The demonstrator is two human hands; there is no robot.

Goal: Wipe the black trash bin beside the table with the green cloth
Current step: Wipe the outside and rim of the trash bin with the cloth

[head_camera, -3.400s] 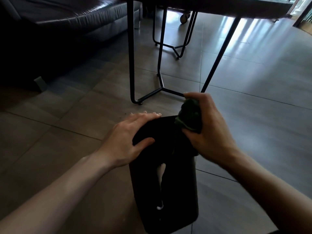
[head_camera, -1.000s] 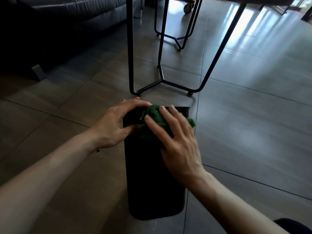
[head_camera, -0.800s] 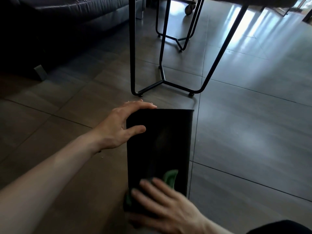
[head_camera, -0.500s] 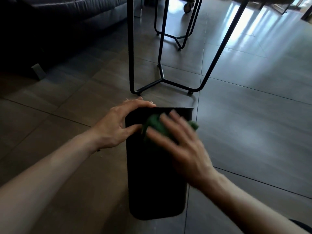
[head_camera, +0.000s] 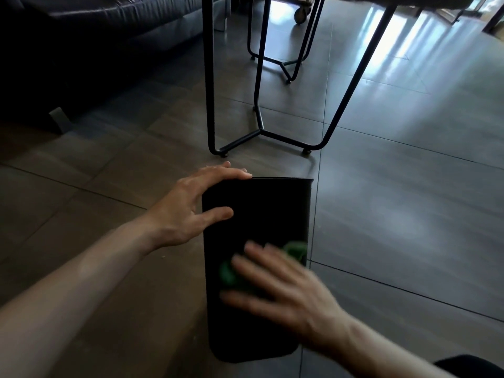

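Observation:
The black trash bin [head_camera: 267, 208] lies tipped on the tiled floor, its long flat side facing up. My left hand [head_camera: 191, 205] grips its far left corner, fingers over the far edge and thumb on the top face. My right hand [head_camera: 278, 285], blurred by motion, presses the green cloth [head_camera: 294, 249] flat against the middle of the bin's upper side. Only bits of the cloth show, past my fingertips and beside my thumb.
Black metal table legs [head_camera: 210, 77] stand just beyond the bin, with a floor bar [head_camera: 283, 140] joining them. A dark leather sofa [head_camera: 90, 28] fills the upper left. Bright tiled floor [head_camera: 409, 186] spreads to the right.
Half a second ago my right hand held the cloth near the bin's far edge; it has now slid toward me to the middle. My left hand has kept its grip.

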